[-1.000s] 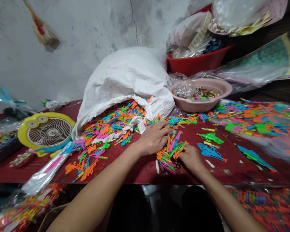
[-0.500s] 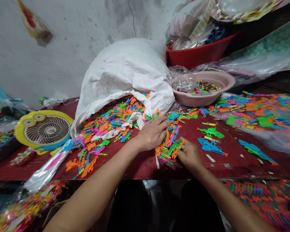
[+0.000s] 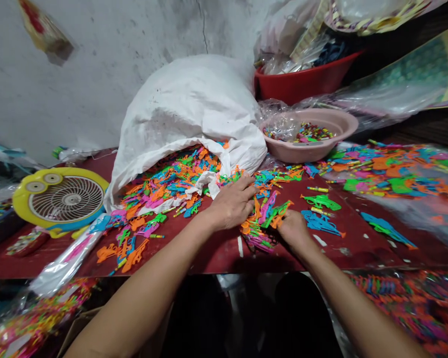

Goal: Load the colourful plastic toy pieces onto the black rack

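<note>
My left hand (image 3: 232,203) lies palm down at the left edge of a small heap of plastic toy guns (image 3: 259,231), its fingers stretched out. At the heap's right side my right hand (image 3: 293,228) is closed, with its fingertips hidden, around toy guns (image 3: 277,217) in green and orange. Beyond the hands a big white sack (image 3: 190,99) spills many more toy guns (image 3: 168,184) in mixed colours. Right of my right hand, a green toy gun (image 3: 322,202) and a blue one (image 3: 322,223) lie apart, with small yellow tubes beside them.
A pink basin (image 3: 309,149) with small colourful pieces stands behind, below a red basin (image 3: 306,82). A yellow fan (image 3: 65,199) is at the left, by a clear plastic bag (image 3: 65,261). More toy guns (image 3: 399,169) spread over the right of the red table (image 3: 209,256).
My right hand has shifted slightly at the heap, and a green toy gun now shows above its fingers. The left hand stays on the heap's edge. The whole view has moved a little.
</note>
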`<state>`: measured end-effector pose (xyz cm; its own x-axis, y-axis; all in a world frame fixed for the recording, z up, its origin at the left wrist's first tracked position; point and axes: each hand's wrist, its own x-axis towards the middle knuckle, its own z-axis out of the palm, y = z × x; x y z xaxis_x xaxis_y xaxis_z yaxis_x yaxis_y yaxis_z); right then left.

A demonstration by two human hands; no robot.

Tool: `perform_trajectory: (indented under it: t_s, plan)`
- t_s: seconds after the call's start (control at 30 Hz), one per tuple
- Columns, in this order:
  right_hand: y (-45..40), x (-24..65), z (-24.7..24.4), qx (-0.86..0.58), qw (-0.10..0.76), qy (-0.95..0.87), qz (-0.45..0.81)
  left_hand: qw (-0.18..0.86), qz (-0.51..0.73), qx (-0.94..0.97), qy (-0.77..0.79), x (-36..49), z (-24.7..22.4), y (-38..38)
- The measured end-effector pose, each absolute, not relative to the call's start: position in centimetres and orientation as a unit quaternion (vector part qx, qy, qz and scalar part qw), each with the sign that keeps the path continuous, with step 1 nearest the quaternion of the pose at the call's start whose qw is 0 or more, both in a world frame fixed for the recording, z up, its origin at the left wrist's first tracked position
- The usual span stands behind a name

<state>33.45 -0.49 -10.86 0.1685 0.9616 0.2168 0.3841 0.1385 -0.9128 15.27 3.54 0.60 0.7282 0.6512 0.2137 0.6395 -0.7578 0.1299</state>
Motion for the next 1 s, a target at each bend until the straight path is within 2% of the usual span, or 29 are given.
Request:
perform_trajectory:
  t_s: [0.13,0.3,0.4,0.57,0.83,1.0]
  plan:
    - [-0.7,32.9,-11.6,-0.548,0.509,-0.606,0.271,0.030,0.116,0.932,0.343,15.3,0.9,3.3]
    - [-1.2,32.3,-12.0,-0.571,0.496,-0.591,0.279,0.026,0.119,0.931,0.345,15.1,1.0,3.0]
    - [-1.8,32.1,-11.4,-0.528,0.479,-0.642,0.283,0.035,0.108,0.937,0.331,14.0,1.3,2.6]
    - [-2.4,32.6,-9.4,-0.457,0.422,-0.643,0.448,0.090,0.083,0.937,0.328,11.6,1.9,1.8]
    - [-1.0,32.0,-8.9,-0.396,0.458,-0.485,0.631,0.125,0.099,0.928,0.338,11.6,1.8,1.6]
    - [-0.5,30.8,-9.0,-0.387,0.545,-0.448,0.594,0.125,0.103,0.926,0.340,11.6,1.9,1.5]
